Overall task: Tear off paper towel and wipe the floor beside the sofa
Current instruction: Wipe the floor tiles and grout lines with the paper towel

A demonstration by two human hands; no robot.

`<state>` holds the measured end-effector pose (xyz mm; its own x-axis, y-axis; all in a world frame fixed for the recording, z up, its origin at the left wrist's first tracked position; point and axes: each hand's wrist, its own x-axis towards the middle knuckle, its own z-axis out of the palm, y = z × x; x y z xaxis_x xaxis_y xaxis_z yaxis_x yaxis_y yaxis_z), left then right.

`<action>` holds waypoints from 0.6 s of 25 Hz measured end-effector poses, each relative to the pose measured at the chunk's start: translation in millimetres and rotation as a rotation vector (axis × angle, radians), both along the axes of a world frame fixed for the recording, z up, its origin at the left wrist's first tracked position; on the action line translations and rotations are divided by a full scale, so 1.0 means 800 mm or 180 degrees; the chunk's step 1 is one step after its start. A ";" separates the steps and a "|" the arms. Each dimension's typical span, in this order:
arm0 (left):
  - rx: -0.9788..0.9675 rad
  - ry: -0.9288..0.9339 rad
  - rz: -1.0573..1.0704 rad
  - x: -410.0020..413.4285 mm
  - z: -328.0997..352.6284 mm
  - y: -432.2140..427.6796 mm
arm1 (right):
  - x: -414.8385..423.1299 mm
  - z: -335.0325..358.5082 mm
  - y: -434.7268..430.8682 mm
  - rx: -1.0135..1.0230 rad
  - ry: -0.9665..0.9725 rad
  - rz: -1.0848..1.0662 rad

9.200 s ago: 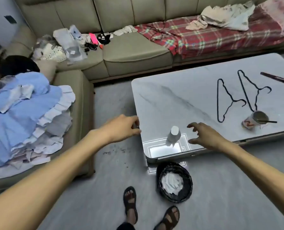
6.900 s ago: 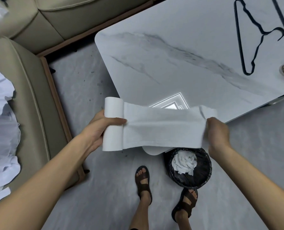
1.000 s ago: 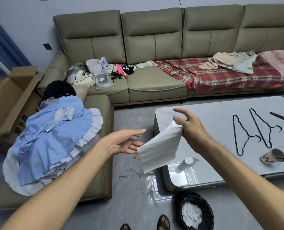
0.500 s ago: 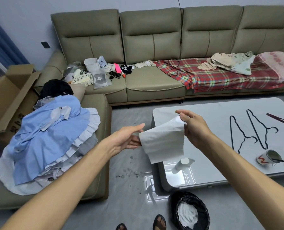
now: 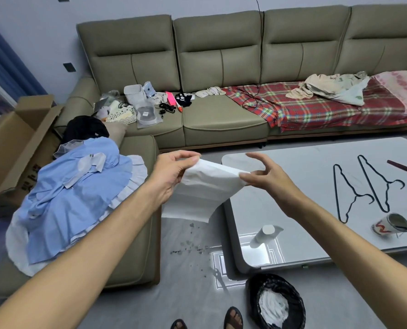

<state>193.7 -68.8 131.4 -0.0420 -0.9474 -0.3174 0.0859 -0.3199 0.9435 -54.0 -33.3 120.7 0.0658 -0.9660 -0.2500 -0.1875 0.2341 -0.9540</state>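
Person holds a paper towel sheet point(image 5: 205, 193) mid-air btwn both hands, top edge running left-right, rest drooping. Left hand point(image 5: 171, 172) pinches its left corner w/ thumb & fingers. Right hand point(image 5: 266, 176) pinches the right corner, other fingers spread. Dirt specks point(image 5: 190, 245) lie on the floor point(image 5: 186, 293) straight below, btwn sofa point(image 5: 136, 233) side & counter's point(image 5: 304, 167) left edge. Left hand is nearer the sofa. Roll point(image 5: 265, 233) sits near the counter's front-left corner.

Feet point(image 5: 233, 317), bin point(image 5: 251, 295) cut off at bottom; towel point(image 5: 205, 186) hides some floor point(image 5: 188, 269).
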 end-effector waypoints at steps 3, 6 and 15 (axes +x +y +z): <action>-0.0213 -0.0192 0.0033 0.013 0.014 -0.002 | 0.024 -0.003 -0.005 -0.0306 0.0044 0.0078; -0.0448 -0.0452 -0.0164 0.031 0.026 -0.002 | 0.040 -0.004 -0.014 -0.0656 0.0176 -0.0131; -0.1774 -0.2189 -0.0100 0.047 0.039 -0.002 | 0.051 0.009 -0.028 -0.1363 0.0777 -0.0380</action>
<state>231.7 -70.6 162.9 -0.0404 -0.9734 0.2255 -0.5589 0.2091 0.8024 -13.2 -56.1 128.2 -0.0622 -0.9824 0.1760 -0.4128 -0.1352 -0.9007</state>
